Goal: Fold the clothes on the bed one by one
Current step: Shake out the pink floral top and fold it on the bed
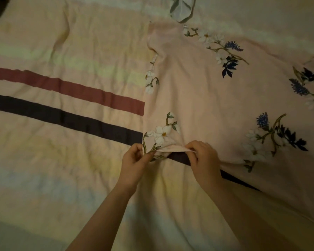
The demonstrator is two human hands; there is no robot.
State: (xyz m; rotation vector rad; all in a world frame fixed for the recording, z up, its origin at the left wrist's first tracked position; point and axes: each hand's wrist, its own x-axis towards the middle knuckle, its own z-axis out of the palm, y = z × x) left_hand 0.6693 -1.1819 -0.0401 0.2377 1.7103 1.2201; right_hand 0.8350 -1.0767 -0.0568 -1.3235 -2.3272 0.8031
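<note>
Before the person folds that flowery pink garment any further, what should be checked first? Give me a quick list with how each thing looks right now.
1. Left hand has a grip on the hem of the floral garment: ok, fingers pinch the edge.
2. Right hand holds the same edge: ok, it pinches the hem nearby.
3. Garment lies flat: not ok, it shows creases near the top.
4. Garment is free of other clothes: cannot tell, a grey-green cloth lies at its top edge.
5. Room on the striped bedsheet to the left for folding: ok.
6. Whole garment in sight: not ok, it runs off the right side of the picture.
</note>
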